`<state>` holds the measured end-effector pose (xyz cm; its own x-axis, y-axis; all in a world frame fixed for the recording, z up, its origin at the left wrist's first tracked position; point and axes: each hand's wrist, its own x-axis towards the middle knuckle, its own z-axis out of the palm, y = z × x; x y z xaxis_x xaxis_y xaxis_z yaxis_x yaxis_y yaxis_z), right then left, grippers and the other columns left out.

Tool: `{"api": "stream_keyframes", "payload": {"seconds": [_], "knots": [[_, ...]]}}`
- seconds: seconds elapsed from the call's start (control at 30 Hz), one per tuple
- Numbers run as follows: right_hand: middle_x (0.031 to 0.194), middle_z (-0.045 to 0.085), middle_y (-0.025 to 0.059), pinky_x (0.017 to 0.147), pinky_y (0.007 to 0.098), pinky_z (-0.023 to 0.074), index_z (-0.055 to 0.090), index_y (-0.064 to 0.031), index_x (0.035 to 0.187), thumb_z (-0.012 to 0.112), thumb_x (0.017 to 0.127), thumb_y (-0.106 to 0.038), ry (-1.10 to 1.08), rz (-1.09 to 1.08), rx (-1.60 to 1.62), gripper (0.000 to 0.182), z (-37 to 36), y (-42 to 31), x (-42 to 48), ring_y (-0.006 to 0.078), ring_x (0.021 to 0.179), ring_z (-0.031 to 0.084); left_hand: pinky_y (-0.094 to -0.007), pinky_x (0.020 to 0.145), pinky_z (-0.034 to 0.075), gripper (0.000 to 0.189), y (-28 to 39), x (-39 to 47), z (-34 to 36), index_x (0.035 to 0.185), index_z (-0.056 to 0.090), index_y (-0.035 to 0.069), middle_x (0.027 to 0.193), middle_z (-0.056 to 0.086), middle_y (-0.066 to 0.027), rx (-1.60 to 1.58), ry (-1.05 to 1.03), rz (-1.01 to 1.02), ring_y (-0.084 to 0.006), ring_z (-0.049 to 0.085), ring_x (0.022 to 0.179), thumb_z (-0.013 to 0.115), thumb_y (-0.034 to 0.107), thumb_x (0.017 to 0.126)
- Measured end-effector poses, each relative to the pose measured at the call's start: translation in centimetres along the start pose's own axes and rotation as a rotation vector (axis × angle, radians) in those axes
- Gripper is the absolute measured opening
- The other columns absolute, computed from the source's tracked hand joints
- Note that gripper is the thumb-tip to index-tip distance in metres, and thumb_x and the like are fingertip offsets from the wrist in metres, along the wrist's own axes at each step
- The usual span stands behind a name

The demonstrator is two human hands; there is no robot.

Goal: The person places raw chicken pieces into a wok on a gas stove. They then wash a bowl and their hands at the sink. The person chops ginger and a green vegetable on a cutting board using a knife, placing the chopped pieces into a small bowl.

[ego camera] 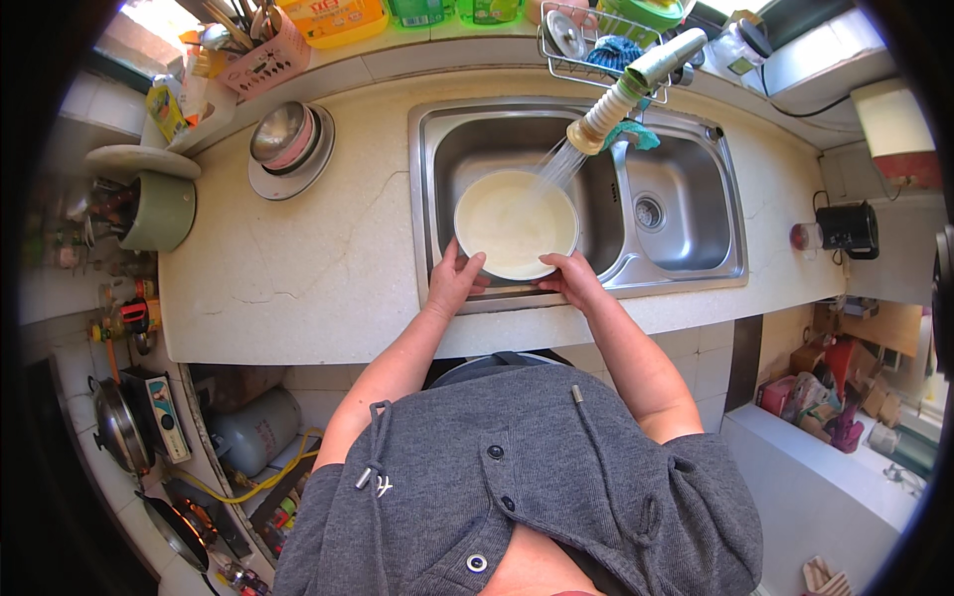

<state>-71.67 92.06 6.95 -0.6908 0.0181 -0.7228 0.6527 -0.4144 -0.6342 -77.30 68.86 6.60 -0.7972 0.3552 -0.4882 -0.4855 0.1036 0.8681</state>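
Both of my hands hold a round cream-coloured bowl (507,223) by its near rim, over the larger left basin of a steel double sink (426,223). My left hand (456,281) grips its left side, thumb on the rim and fingers underneath. On the near right, my right hand (574,279) has its thumb over the rim and fingers below. Water sprays from a ribbed faucet hose (602,113) into the bowl's far right part. The inside looks pale and wet; how deep the water stands is hard to tell.
Stacked bowls on a plate (324,167) sit on the counter at left, near a green pot (168,212). A teal cloth (633,135) hangs over the sink divider. Behind the sink stand a wire rack (555,71) and a pink utensil basket (270,65). A black kettle (850,229) is at right.
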Motion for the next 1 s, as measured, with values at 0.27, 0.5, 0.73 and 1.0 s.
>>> {"api": "stream_keyframes", "payload": {"seconds": [0.27,0.5,0.73,1.0], "knots": [[0.117,0.057,0.017,0.066,0.032,0.0583,0.035,-0.0032,0.137,0.056,0.085,-0.009,0.009,0.013,-0.002,0.056,0.15,-0.12,-0.04,0.026,0.081,0.067,-0.0307,0.059,0.059,0.064,-0.22,0.11,-0.1,0.145,0.031,0.01,0.106,0.061,-0.0151,0.003,-0.01,-0.008,-0.0212,0.068,0.074,0.061,0.03,0.092],[0.118,0.056,0.0171,0.066,0.032,0.0584,0.035,-0.0036,0.137,0.055,0.085,-0.008,0.024,0.005,0.005,0.056,-0.03,0.31,0.32,0.0257,0.082,0.067,-0.0305,0.059,0.059,0.061,-0.22,0.16,-0.1,0.145,0.03,0.009,0.105,0.06,-0.0137,0.002,-0.013,-0.018,-0.0207,0.068,0.074,0.059,0.025,0.093],[0.119,0.056,0.0172,0.065,0.0317,0.0586,0.034,-0.0036,0.138,0.052,0.085,-0.006,0.034,0.017,0.027,0.055,0.23,0.1,0.02,0.0258,0.084,0.067,-0.0289,0.054,0.058,0.063,-0.44,0.23,-0.19,0.145,0.03,0.009,0.096,0.061,-0.0123,0.039,0.0,0.026,-0.0181,0.065,0.065,0.06,0.025,0.092],[0.121,0.056,0.0179,0.066,0.0322,0.0589,0.033,-0.0031,0.139,0.051,0.086,-0.006,0.023,0.022,0.015,0.055,-0.16,0.41,0.48,0.0276,0.086,0.067,-0.0282,0.052,0.057,0.064,-0.24,0.05,-0.1,0.146,0.03,0.009,0.094,0.062,-0.0114,0.033,0.005,0.037,-0.0166,0.063,0.061,0.06,0.024,0.091]]}}
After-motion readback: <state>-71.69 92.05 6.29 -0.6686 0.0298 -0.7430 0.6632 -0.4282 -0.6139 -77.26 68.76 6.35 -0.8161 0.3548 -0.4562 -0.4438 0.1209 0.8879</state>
